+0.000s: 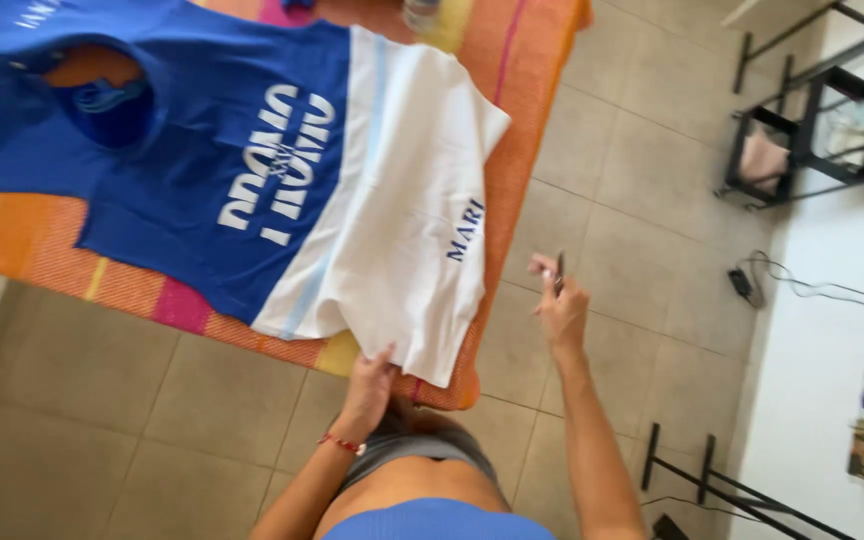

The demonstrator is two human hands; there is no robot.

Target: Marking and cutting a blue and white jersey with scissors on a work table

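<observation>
No packages, labels, signs or screens clearly in view.

The top and left edges cut off the blue-and-white jersey (252, 170), hiding its upper part, and the striped orange cloth (42, 250) beneath it covers the tabletop completely. A small dark object pinched in the right hand (560, 305) is too blurred and thin to identify. The left hand (370, 385) has its fingertips tucked under the jersey's white hem. At the right edge, coloured items on a white shelf (812, 400) are cropped and too small to make out.
</observation>
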